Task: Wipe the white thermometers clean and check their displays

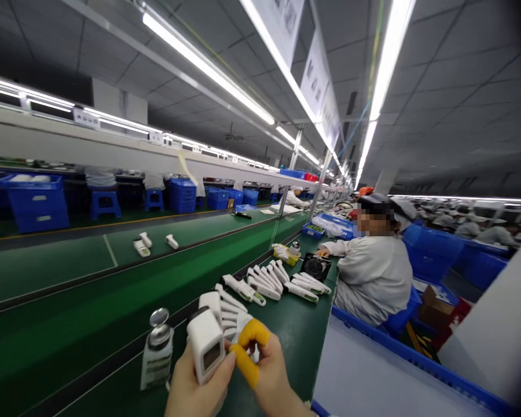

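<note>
My left hand (189, 382) is wrapped round a white handheld infrared thermometer (206, 341), which stands upright with its small dark screen facing me. Close against its right side is my right hand (267, 365), with yellow covers on the thumb and index finger. Those fingers are bent and pinched together; what lies between them is too small to make out. Several more white thermometers (264, 284) lie in a row on the green bench beyond my hands. One of them, partly hidden, sits right behind the held one.
A clear bottle (157, 362) with a metal lid stands left of my hands. Along the left runs a green conveyor (82, 246) carrying a few white units. A co-worker (373, 278) sits at the right, near a black fan (315, 266). A blue-rimmed bin (417, 370) borders the bench.
</note>
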